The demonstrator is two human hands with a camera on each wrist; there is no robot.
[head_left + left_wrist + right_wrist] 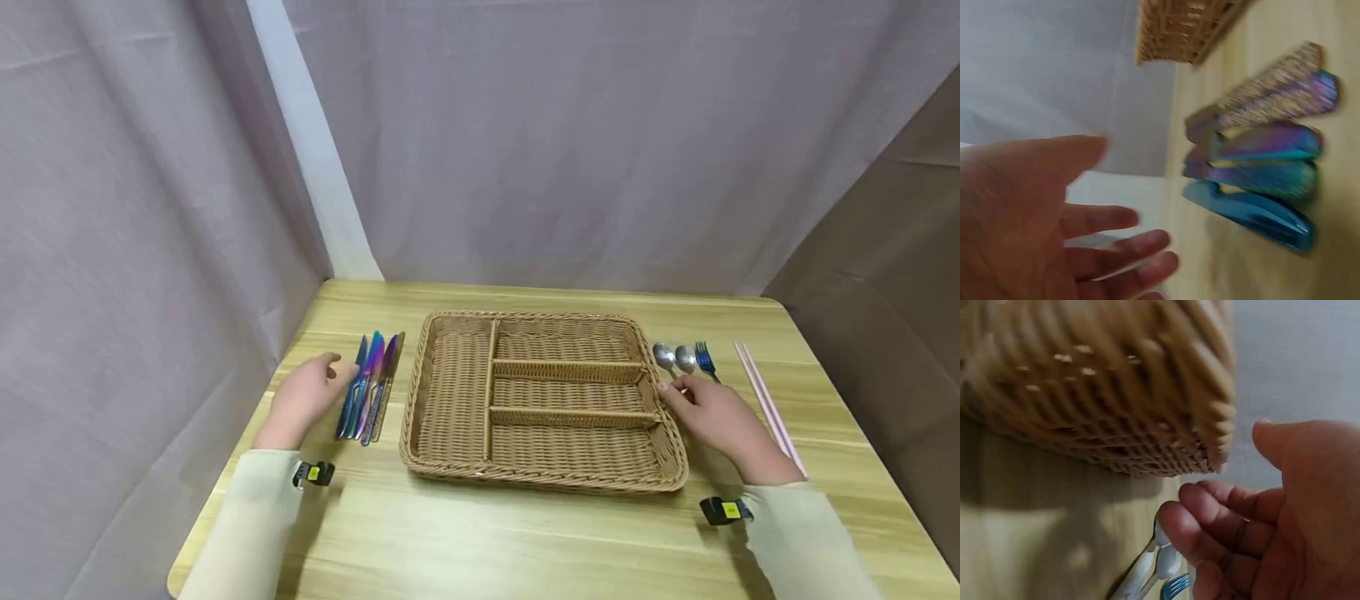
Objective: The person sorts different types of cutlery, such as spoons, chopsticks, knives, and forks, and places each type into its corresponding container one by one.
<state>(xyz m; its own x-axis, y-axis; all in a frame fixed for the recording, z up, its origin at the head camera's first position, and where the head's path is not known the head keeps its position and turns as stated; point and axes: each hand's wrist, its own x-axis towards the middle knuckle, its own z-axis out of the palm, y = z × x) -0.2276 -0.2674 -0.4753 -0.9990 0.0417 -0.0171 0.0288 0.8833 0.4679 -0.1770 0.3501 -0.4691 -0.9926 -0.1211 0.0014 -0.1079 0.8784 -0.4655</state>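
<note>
A wicker tray [542, 482] with empty compartments lies mid-table. To its left lie several iridescent knives [371, 385] side by side. My left hand [333, 373] hovers just left of them, fingers spread and relaxed, holding nothing; in the left wrist view the left hand [1116, 206] is apart from the knives [1260, 169]. Right of the tray lie two silver spoons [673, 357] and a blue fork [705, 359]. My right hand [678, 390] lies over their handles, fingers loosely curled. The right wrist view shows the right hand [1216, 500] above the spoons [1163, 559] and the fork [1175, 586].
A pair of pink chopsticks [768, 408] lies at the far right of the wooden table [487, 542]. Grey cloth hangs behind and to the left. The tray's corner [1104, 394] stands close to my right fingers.
</note>
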